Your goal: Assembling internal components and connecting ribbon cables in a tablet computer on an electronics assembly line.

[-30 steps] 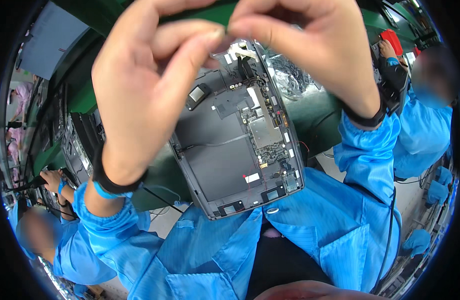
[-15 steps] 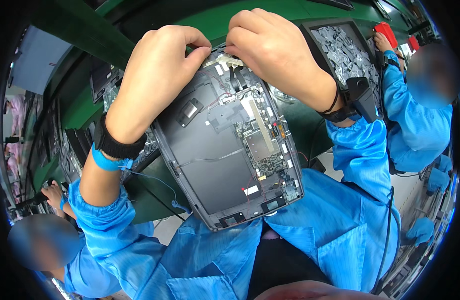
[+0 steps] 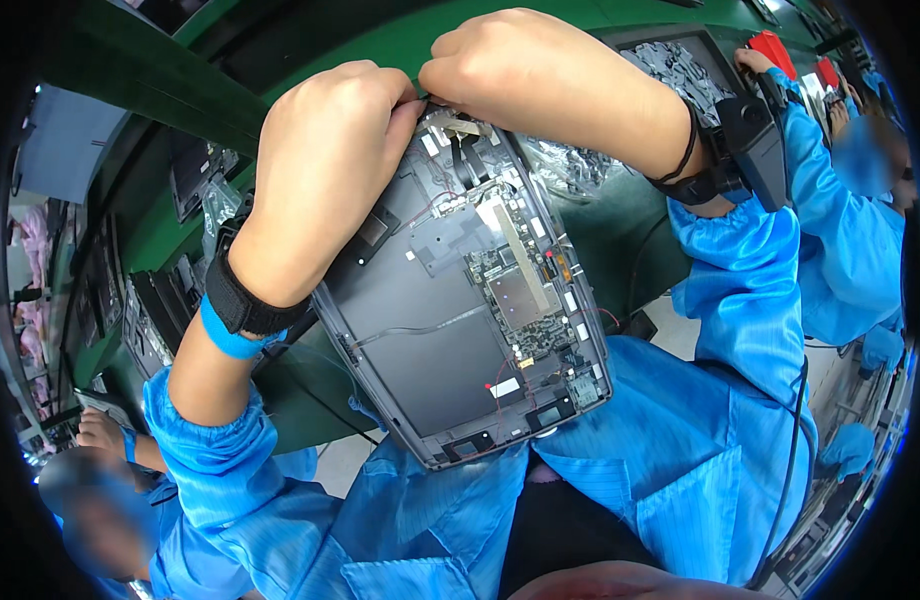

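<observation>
The open device casing (image 3: 435,375) lies inner side up, near edge by the blue smock (image 3: 680,430), presumably keeping its circuit board (image 3: 520,295) reachable. At the far edge, the left hand (image 3: 330,140) is closed, thumb against fingers; the right hand (image 3: 525,70) curls beside it, thumb hidden. What either grasps, I cannot tell.

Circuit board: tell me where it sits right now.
In the head view, the circuit board lies inside the right half of the open grey casing, near that casing's right edge and just above a white rectangular patch.
</observation>
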`<state>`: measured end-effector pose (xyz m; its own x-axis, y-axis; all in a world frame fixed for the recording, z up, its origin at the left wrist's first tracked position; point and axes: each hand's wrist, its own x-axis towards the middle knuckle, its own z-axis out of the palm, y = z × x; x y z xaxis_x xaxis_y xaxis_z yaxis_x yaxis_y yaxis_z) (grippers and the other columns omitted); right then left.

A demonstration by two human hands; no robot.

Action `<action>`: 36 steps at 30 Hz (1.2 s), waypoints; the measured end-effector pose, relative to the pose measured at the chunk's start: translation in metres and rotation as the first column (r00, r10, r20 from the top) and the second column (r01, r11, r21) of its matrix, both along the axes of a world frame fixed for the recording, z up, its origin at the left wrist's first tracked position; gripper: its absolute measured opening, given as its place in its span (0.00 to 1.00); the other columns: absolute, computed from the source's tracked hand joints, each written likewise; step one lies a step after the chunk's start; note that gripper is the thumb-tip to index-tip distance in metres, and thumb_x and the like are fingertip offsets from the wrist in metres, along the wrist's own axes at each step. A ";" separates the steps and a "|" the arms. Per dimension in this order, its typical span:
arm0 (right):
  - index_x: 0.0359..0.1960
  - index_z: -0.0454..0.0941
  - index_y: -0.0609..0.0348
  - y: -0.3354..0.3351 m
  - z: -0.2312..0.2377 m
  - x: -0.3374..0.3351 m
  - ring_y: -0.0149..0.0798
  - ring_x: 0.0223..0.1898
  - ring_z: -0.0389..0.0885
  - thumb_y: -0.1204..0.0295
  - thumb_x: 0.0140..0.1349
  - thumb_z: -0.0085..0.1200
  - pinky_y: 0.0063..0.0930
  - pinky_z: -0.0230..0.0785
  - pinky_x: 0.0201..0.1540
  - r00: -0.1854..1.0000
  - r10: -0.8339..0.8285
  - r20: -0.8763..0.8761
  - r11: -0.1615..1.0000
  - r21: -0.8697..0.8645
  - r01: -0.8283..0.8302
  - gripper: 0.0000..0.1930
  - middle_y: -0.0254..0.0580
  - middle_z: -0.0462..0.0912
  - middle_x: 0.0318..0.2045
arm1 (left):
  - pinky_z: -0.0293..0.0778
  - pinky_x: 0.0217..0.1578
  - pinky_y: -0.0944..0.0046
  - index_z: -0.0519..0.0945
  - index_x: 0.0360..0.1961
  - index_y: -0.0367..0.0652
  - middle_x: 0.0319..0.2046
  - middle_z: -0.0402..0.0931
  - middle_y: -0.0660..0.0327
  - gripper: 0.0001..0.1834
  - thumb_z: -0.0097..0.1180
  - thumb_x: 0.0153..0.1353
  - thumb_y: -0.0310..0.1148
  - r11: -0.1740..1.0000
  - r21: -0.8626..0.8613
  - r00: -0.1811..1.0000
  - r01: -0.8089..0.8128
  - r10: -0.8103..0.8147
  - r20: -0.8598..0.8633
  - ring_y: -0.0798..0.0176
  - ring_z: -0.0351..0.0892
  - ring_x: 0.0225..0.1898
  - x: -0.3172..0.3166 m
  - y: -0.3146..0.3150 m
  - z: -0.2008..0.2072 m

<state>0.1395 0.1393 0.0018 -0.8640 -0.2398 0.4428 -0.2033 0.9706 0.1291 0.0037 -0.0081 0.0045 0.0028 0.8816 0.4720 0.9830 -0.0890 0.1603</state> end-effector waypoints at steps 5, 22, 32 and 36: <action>0.23 0.74 0.60 0.000 0.001 0.005 0.47 0.30 0.81 0.73 0.48 0.60 0.37 0.74 0.35 1.000 0.025 0.019 1.000 -0.003 -0.025 0.07 0.42 0.76 0.22 | 0.76 0.32 0.52 0.79 0.22 0.37 0.23 0.76 0.53 0.07 0.61 0.52 0.29 0.999 0.025 0.997 0.034 -0.032 -0.073 0.48 0.79 0.29 0.000 -0.001 -0.005; 0.34 0.82 0.62 -0.007 0.000 0.053 0.46 0.33 0.83 0.77 0.56 0.62 0.33 0.75 0.35 0.962 -0.067 -0.265 0.899 -0.434 -0.057 0.05 0.44 0.84 0.32 | 0.74 0.43 0.58 0.79 0.46 0.28 0.46 0.77 0.47 0.22 0.59 0.47 0.26 0.983 -0.114 0.968 0.141 -0.161 -0.192 0.53 0.76 0.44 0.054 -0.082 0.000; 0.40 0.83 0.61 -0.049 -0.021 0.068 0.41 0.31 0.83 0.76 0.44 0.69 0.30 0.75 0.32 0.938 0.064 -0.342 0.796 -0.549 -0.255 0.18 0.44 0.84 0.43 | 0.79 0.42 0.60 0.79 0.46 0.26 0.44 0.78 0.47 0.22 0.55 0.46 0.23 0.977 0.027 0.956 0.212 -0.202 -0.212 0.51 0.81 0.44 0.042 -0.067 0.020; 0.38 0.83 0.61 -0.037 -0.038 0.057 0.35 0.22 0.81 0.76 0.46 0.66 0.22 0.71 0.22 0.825 -0.012 -0.565 0.890 -0.382 -0.249 0.14 0.43 0.85 0.42 | 0.78 0.48 0.55 0.77 0.51 0.30 0.47 0.79 0.46 0.22 0.57 0.51 0.20 0.981 0.070 0.983 0.182 -0.180 -0.033 0.45 0.81 0.48 0.035 -0.048 0.025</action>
